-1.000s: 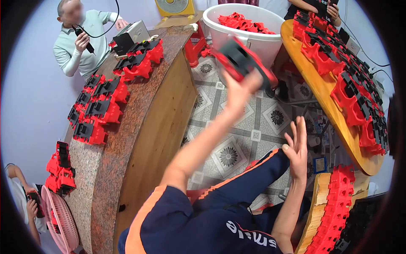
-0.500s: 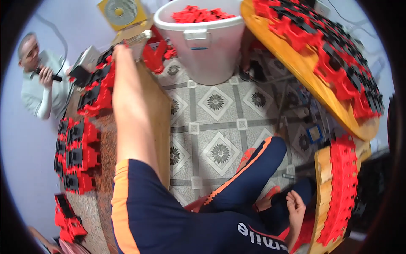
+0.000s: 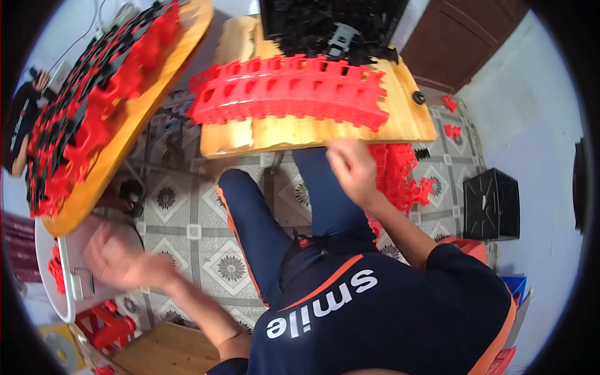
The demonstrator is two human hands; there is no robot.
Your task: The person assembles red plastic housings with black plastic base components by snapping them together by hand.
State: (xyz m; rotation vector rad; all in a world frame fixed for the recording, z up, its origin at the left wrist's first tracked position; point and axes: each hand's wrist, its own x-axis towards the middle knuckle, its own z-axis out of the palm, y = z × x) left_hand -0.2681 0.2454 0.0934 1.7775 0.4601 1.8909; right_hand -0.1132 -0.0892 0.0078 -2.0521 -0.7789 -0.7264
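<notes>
My left hand [image 3: 122,259] is smeared by motion in front of the white bin [image 3: 69,281]; its fingers look apart, with nothing seen in them. My right hand [image 3: 352,170] is curled closed just below the front edge of the small wooden table [image 3: 275,145], above my right leg. Nothing shows in its fingers. Across that table lies a curved row of red plastic parts [image 3: 294,90]. Behind the row, black plastic parts [image 3: 294,45] are heaped, with one grey plastic piece [image 3: 342,39] on top.
On the left, a long wooden board [image 3: 140,112] carries many red-and-black assemblies [image 3: 87,119]. More red parts [image 3: 397,172] are piled below the table, right of my leg. A black box [image 3: 492,205] stands by the right wall. Another person [image 3: 24,122] is at the far left.
My view has swung right from the long table to the small one. My left arm has come back from reaching over the assemblies. My right hand has risen to the table edge.
</notes>
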